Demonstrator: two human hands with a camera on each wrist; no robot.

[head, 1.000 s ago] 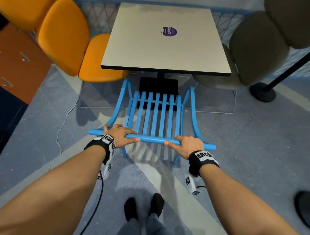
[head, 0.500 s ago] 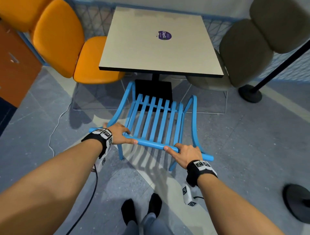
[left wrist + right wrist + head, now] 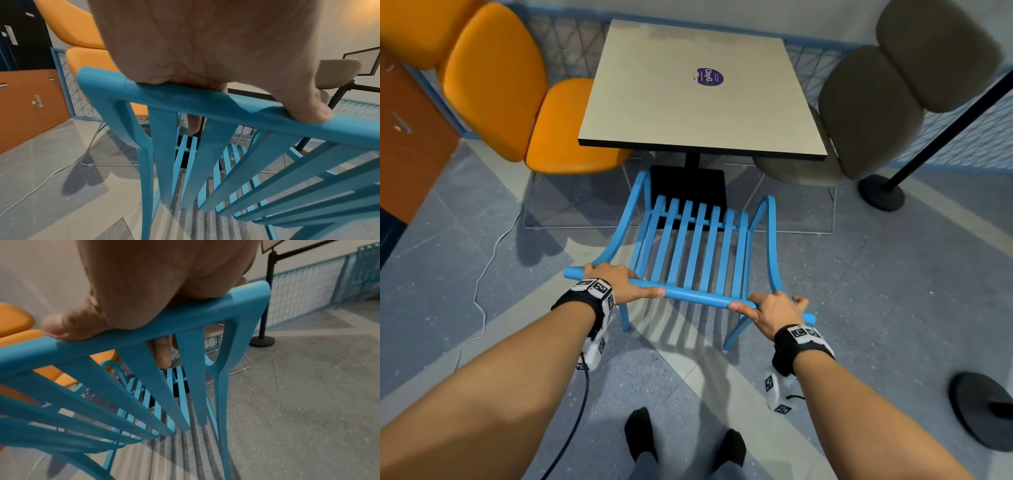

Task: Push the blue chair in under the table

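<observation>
The blue slatted chair stands on the floor in front of the beige square table, its seat front near the table's black base and its back turned slightly askew. My left hand grips the left end of the top rail, fingers curled over it. My right hand grips the rail's right end. The left wrist view shows the left hand wrapped over the rail. The right wrist view shows the right hand curled over the rail, one fingertip behind the slats.
An orange chair stands at the table's left and a grey-brown chair at its right. A black post with a round base is at far right, another base near my right. A white cable lies on the floor at left.
The chair has shifted a little away from the table and turned, its right end nearer to me. Both hands keep their grip on the top rail.
</observation>
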